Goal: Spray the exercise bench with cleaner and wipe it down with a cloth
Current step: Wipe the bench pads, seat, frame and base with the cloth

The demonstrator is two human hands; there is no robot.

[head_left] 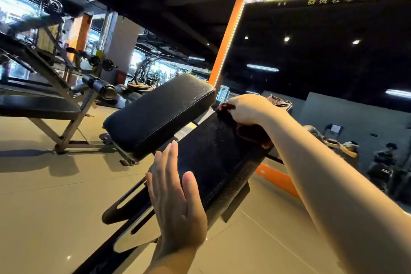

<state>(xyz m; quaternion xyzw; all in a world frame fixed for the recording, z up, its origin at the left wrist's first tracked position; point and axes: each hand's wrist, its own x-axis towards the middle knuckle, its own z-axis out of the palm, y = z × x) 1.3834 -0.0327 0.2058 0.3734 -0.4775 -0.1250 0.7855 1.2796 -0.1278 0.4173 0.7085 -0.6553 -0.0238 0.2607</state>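
Note:
The black padded exercise bench (209,158) runs from the lower left up to the right, its surface speckled with fine droplets. A second black pad (160,113) sits tilted just left of it. My right hand (246,110) presses a dark reddish-brown cloth (253,134) flat against the far end of the bench pad. My left hand (175,189) hovers at the near left edge of the pad, fingers straight and together, holding nothing. No spray bottle is in view.
Another bench on a metal frame (66,122) stands at the left on the beige tile floor (44,196). A large orange-framed mirror (224,51) lines the wall behind the bench, reflecting people at the right. Weight machines fill the background.

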